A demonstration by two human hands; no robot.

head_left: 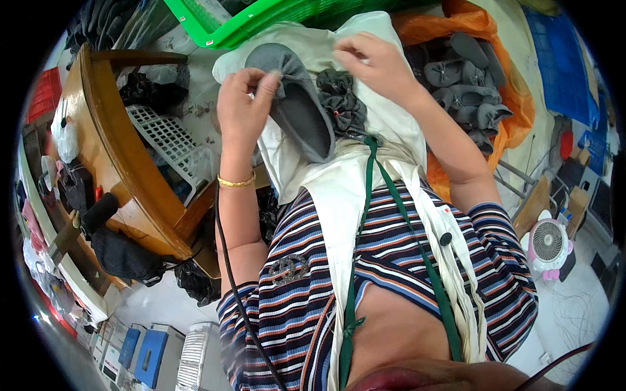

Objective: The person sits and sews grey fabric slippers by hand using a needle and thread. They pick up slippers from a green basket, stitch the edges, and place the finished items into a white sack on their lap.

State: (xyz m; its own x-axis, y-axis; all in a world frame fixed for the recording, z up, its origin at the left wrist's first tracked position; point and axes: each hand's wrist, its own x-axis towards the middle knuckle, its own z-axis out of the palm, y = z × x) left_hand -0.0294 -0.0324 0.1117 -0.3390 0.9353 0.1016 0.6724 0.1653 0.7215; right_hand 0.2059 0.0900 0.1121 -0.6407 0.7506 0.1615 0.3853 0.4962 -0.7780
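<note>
A grey fabric flat shoe (301,120) lies on the cream apron (391,130) over my lap, its toe pointing away from me. On its toe is a small grey bow (291,67), and my left hand (244,104) pinches the bow's left edge between thumb and fingers. Off to the right, my right hand (378,65) is raised above the lap, apart from the shoe. Its thumb and forefinger press together; whatever they hold is too small to make out. Beside the shoe, between my hands, sits a cluster of dark grey fabric bows (342,104).
An orange bag (518,124) full of grey shoes (473,85) stands at my right. Beyond my lap is a green plastic crate (208,36). A curved wooden table (107,130) and a white perforated basket (163,140) flank my left arm. A pink-and-white fan (548,241) stands at right.
</note>
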